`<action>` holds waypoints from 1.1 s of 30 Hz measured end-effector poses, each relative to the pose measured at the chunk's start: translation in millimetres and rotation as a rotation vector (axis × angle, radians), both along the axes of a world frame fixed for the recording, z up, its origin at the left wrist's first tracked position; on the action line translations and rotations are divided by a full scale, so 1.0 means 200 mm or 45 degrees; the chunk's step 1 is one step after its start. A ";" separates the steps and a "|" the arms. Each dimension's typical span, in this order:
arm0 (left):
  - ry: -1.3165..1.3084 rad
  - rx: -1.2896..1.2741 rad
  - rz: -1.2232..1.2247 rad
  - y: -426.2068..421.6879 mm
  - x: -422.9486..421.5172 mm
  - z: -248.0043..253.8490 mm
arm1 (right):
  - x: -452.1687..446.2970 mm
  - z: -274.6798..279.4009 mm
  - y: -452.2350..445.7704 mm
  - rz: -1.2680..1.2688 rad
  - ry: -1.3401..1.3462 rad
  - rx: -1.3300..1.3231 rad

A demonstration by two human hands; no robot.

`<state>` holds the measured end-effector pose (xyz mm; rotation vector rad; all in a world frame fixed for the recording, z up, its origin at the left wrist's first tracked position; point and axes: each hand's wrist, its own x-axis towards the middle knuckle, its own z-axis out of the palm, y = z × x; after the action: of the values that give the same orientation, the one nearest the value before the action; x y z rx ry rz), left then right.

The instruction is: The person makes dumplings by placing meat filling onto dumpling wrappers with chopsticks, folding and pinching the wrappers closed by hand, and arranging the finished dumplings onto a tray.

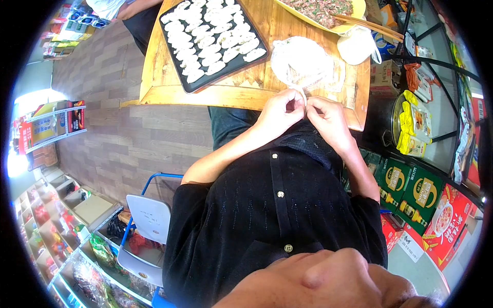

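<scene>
My left hand (281, 110) and my right hand (328, 119) meet at the table's near edge. Their fingertips pinch a small pale dumpling (304, 94), mostly hidden by the fingers. Just beyond them lies a clear plastic bag (300, 60) with whitish contents that I cannot make out. To the left, a black tray (203, 84) carries rows of white dumplings (210, 49). At the far edge stands a yellow-rimmed dish (359, 9) of minced meat filling with green bits (321, 10). Wooden chopsticks (372, 25) rest across its rim.
The wooden table (164, 77) ends in front of my body. A white container (357, 46) stands at its right. Metal shelves with yellow packets (415, 126) and green boxes (411, 190) are close on the right. A chair (149, 218) is behind left. Another person's arm (138, 7) shows top left.
</scene>
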<state>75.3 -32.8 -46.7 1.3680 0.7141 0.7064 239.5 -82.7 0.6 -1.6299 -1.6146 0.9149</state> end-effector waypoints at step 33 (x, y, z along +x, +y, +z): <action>-0.172 -0.268 0.018 0.00 -0.01 0.05 | -0.04 0.04 -0.02 -0.106 0.067 0.077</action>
<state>72.6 -32.6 -37.5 1.1143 0.6711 0.7068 231.5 -86.0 8.5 -1.6058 -1.5135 0.8510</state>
